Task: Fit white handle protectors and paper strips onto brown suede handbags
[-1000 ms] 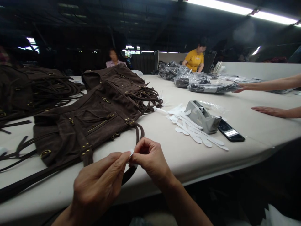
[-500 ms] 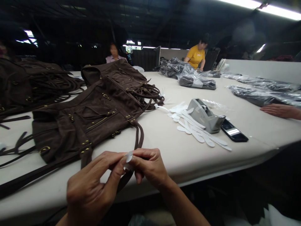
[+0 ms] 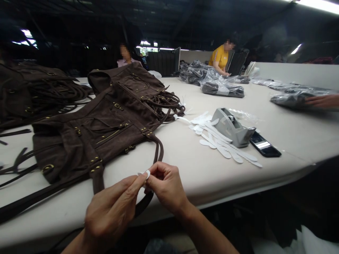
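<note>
Both hands meet at the table's front edge around a small white strap tag [image 3: 147, 174] at the dark handle [image 3: 159, 150] of a brown bag. My left hand [image 3: 113, 203] pinches one side of the tag between thumb and fingers. Opposite it, my right hand [image 3: 168, 183] has thumb and forefinger closed on the tag's other side. Part of the handle loop hangs below my fingers, over the edge. The brown bag [image 3: 111, 121], with brass buckles and a zip, lies on its side to the left. My fingers hide most of the tag.
Loose white strap tags [image 3: 212, 139] lie beside a grey tape dispenser [image 3: 233, 127] and a phone [image 3: 265, 144]. More brown bags [image 3: 16, 95] lie at left. Plastic-wrapped bags [image 3: 222, 88] sit farther back. Another person's hand [image 3: 323, 101] touches a wrapped bag at right; a person in yellow [image 3: 219, 58] stands behind.
My left hand has turned and its fingers have drawn together on the tag, which now shows less. At right, the other person's hand has moved up and away with a wrapped bag.
</note>
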A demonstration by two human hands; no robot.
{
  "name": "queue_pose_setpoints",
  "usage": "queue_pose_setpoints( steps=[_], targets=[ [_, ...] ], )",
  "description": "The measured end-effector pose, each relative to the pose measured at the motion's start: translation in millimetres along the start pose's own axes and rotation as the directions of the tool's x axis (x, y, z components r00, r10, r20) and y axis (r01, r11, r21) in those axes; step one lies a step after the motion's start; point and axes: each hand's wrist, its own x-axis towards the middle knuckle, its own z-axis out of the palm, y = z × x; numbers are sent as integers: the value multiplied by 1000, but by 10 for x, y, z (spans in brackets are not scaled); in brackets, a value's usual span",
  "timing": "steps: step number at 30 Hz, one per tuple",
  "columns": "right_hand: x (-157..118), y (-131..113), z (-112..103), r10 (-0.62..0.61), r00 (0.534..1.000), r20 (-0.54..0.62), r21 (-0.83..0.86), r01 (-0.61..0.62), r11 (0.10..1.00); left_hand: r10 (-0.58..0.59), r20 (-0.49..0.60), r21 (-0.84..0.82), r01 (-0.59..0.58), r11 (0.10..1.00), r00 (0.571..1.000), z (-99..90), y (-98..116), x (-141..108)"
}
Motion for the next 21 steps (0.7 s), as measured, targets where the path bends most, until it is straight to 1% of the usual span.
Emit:
queue_pose_setpoints(
  steps=[3, 5, 8, 10, 12, 14, 16, 19, 21],
  targets=[
    [-20, 58, -58, -45, 999, 7, 11, 45, 999, -33, -11, -45, 33, 998, 999, 30, -9, -48],
    [-44, 72, -92, -62, 998, 13, -7, 62, 998, -105, 0, -110, 105, 988, 994, 38, -16, -79],
    [-94, 46, -128, -127, 992, 8, -103, 128, 986, -222, 66, -201, 231, 952, 973, 26, -25, -78],
    [-131, 14, -147, -201, 979, 26, -177, 202, 963, -254, 111, -210, 273, 939, 961, -2, -26, -39],
    [-166, -12, -165, -265, 962, 62, -239, 272, 932, -251, 162, -171, 278, 945, 954, -46, -21, 17],
    [-194, -23, -180, -304, 948, 97, -286, 320, 903, -192, 253, -108, 225, 968, 948, -96, -14, 74],
    [-217, -21, -191, -316, 942, 116, -313, 337, 888, -93, 338, -46, 116, 992, 936, -137, -9, 119],
    [-247, -9, -204, -302, 946, 121, -318, 325, 891, 39, 380, 16, -49, 999, 924, -165, -4, 155],
    [-273, -3, -214, -256, 956, 146, -297, 290, 910, 79, 402, 32, -100, 994, 912, -167, 6, 162]
  ],
)
